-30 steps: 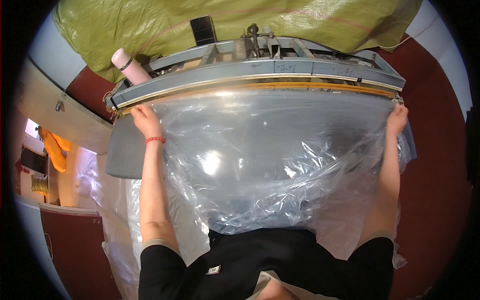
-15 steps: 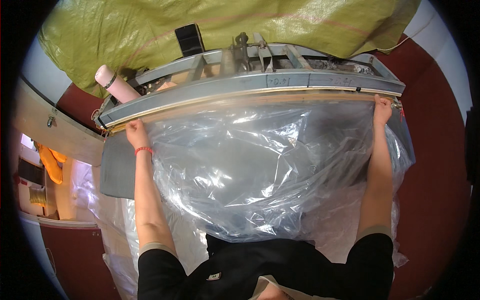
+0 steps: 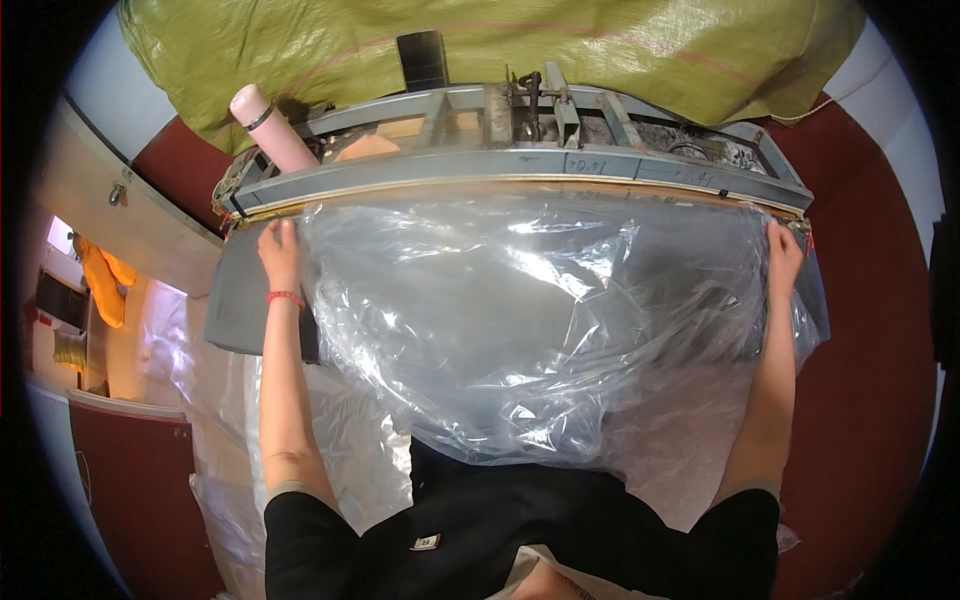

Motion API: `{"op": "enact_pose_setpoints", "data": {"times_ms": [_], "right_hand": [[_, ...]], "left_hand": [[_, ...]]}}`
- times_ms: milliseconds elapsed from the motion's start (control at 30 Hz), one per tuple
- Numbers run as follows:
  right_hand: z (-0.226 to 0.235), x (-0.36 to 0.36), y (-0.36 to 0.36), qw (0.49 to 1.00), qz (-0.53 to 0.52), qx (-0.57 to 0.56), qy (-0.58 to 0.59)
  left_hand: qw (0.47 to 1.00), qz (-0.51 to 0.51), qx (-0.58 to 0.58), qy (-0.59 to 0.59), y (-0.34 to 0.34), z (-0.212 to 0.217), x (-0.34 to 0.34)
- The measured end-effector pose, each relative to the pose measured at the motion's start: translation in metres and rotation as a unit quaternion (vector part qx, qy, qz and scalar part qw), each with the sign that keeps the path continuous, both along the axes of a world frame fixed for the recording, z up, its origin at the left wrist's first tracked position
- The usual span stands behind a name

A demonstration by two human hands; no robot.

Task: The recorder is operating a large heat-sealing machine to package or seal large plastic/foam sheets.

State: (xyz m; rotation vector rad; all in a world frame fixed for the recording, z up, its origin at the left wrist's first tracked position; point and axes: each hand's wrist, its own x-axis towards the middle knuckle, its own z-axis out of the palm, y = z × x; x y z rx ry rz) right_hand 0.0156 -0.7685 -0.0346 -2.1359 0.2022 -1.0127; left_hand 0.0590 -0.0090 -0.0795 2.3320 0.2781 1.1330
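Observation:
A wide sheet of clear plastic film [image 3: 480,300] lies across a grey padded surface [image 3: 235,300] and hangs toward my body. Its far edge is just below a long metal sealing bar [image 3: 420,170]. At the film's upper left corner is my left hand [image 3: 279,255], a red bracelet on its wrist, its fingers curled in at the film's edge. My right hand [image 3: 785,255] pinches the upper right corner, close to the bar's right end. Both arms reach forward, about the film's width apart.
Behind the bar, a metal frame [image 3: 432,115] carries a clamp-like fitting [image 3: 533,105]. A pink bottle [image 3: 275,130] leans at its left end. A dark phone [image 3: 422,60] rests against yellow-green woven sheeting [image 3: 600,50]. At left stands a pale door [image 3: 150,215].
Both hands have come slightly nearer to me from the bar, and the film's far edge has come with them. The whole view has shifted a little.

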Motion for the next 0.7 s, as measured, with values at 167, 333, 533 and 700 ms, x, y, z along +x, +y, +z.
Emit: {"op": "enact_pose_setpoints", "data": {"times_ms": [167, 333, 533, 700], "right_hand": [[0.0, -0.116, -0.001, 0.985, -0.155, -0.065, 0.041], [-0.077, -0.211, -0.08, 0.913, -0.35, -0.105, 0.179], [0.012, -0.112, 0.075, 0.998, -0.04, -0.022, 0.053], [0.082, -0.046, 0.277, 0.894, 0.423, 0.042, 0.139]], "left_hand": [[0.991, -0.018, 0.079, 0.107, -0.034, 0.014, -0.052], [0.85, -0.328, -0.391, 0.128, -0.125, 0.048, -0.086], [0.774, -0.48, -0.405, 0.087, -0.176, 0.077, -0.131], [0.756, -0.53, -0.379, 0.068, -0.197, 0.084, -0.16]]}}
